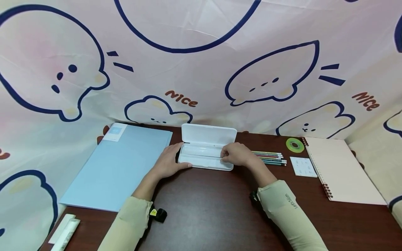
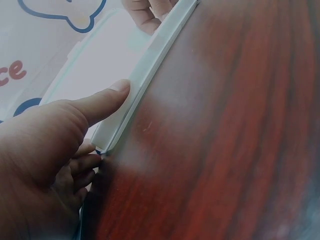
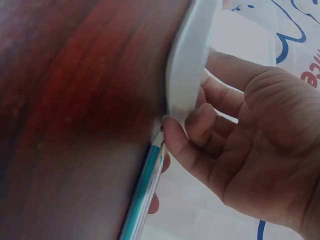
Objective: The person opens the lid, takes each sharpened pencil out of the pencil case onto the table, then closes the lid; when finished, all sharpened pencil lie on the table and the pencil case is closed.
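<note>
A white pencil case (image 1: 201, 162) stands on the dark wooden table with its lid (image 1: 208, 134) raised at the back. My left hand (image 1: 169, 162) holds the case's left end. In the left wrist view the thumb (image 2: 107, 102) lies on its front wall. My right hand (image 1: 237, 153) is at the case's right end, thumb and some fingers bent down into the case. What lies between those fingertips is hidden. Several pencils (image 1: 271, 158) lie just right of the case. In the right wrist view a green pencil (image 3: 145, 190) is close to the fingers.
A light blue folder (image 1: 125, 164) lies at the left. White narrow packages (image 1: 64, 232) are at the front left. To the right are a green and yellow ring (image 1: 295, 145), a white card (image 1: 303, 167) and a spiral notebook (image 1: 342, 170). A printed curtain (image 1: 201, 76) hangs behind the table.
</note>
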Demonstrator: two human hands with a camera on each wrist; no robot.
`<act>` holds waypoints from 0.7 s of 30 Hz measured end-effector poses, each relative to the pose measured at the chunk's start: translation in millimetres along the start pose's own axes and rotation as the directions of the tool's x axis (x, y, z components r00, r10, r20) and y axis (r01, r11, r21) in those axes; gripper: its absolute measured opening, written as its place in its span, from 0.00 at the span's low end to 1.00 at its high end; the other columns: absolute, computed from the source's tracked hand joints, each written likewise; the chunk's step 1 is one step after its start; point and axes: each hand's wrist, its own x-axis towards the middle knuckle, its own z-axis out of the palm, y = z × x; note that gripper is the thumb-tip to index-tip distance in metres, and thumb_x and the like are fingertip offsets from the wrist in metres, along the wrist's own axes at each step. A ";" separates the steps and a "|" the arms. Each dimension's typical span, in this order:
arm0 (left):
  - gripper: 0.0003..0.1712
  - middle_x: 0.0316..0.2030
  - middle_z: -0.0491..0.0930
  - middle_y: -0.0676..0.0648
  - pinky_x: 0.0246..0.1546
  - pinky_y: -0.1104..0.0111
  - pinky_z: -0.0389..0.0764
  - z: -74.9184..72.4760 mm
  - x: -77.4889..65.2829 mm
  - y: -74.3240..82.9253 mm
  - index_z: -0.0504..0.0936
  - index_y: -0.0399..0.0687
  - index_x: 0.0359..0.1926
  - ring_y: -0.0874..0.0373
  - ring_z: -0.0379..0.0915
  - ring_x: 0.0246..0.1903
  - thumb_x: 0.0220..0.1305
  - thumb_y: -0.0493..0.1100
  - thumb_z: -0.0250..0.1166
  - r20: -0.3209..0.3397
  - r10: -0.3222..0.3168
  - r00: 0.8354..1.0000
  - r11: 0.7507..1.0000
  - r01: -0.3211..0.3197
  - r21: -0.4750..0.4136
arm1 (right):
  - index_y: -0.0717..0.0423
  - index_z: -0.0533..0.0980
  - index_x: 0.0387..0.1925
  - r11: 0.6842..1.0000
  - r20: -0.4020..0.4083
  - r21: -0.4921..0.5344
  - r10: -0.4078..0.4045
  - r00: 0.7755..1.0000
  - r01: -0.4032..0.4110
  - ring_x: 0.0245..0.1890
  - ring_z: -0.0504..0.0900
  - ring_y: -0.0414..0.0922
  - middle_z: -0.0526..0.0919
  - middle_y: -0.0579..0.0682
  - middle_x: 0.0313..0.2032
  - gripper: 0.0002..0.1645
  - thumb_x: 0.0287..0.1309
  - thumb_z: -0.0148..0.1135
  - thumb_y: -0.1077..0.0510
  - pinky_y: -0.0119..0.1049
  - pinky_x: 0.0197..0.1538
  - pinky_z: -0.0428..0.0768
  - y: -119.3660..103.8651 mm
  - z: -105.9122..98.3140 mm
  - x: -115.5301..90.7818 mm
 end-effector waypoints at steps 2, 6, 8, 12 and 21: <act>0.53 0.75 0.63 0.40 0.73 0.43 0.60 -0.4 -0.4 0.8 0.60 0.45 0.78 0.38 0.55 0.74 0.59 0.59 0.74 0.000 0.001 1.000 1.000 -0.001 -0.007 | 0.48 0.84 0.34 1.000 -0.013 -0.006 0.007 1.000 -0.007 0.34 0.77 0.42 0.85 0.44 0.33 0.03 0.64 0.67 0.56 0.39 0.43 0.79 -0.2 1.0 0.2; 0.53 0.75 0.63 0.40 0.73 0.43 0.60 -0.7 -0.7 1.4 0.60 0.46 0.78 0.39 0.55 0.74 0.58 0.59 0.74 0.000 -0.005 1.000 1.000 0.005 -0.019 | 0.48 0.83 0.34 1.000 -0.040 -0.011 0.014 0.999 -0.014 0.34 0.78 0.42 0.86 0.44 0.34 0.02 0.64 0.67 0.56 0.39 0.44 0.79 -0.5 2.2 -0.3; 0.53 0.75 0.63 0.40 0.73 0.43 0.60 -0.9 -0.7 1.4 0.60 0.46 0.77 0.39 0.55 0.74 0.58 0.59 0.74 -0.001 -0.001 1.000 1.000 0.001 -0.018 | 0.49 0.83 0.34 1.000 -0.048 -0.010 0.009 0.999 -0.010 0.33 0.78 0.41 0.85 0.44 0.34 0.03 0.64 0.67 0.55 0.39 0.43 0.79 -0.4 2.1 -1.0; 0.53 0.75 0.63 0.40 0.73 0.43 0.60 -0.7 -0.7 0.5 0.60 0.46 0.77 0.39 0.56 0.74 0.58 0.58 0.74 -0.001 0.003 1.000 1.000 -0.003 -0.011 | 0.50 0.83 0.34 1.000 -0.061 -0.003 -0.019 0.998 0.019 0.32 0.77 0.41 0.85 0.43 0.32 0.03 0.64 0.67 0.56 0.38 0.41 0.78 -0.5 1.3 -2.0; 0.52 0.75 0.64 0.41 0.73 0.43 0.60 -0.9 -0.5 1.4 0.61 0.47 0.77 0.39 0.55 0.74 0.58 0.58 0.74 -0.001 0.002 1.000 1.000 -0.002 -0.012 | 0.45 0.85 0.35 0.999 -0.106 0.001 -0.032 0.994 0.032 0.34 0.78 0.41 0.88 0.41 0.35 0.03 0.64 0.68 0.53 0.40 0.44 0.79 -0.6 -5.6 -9.3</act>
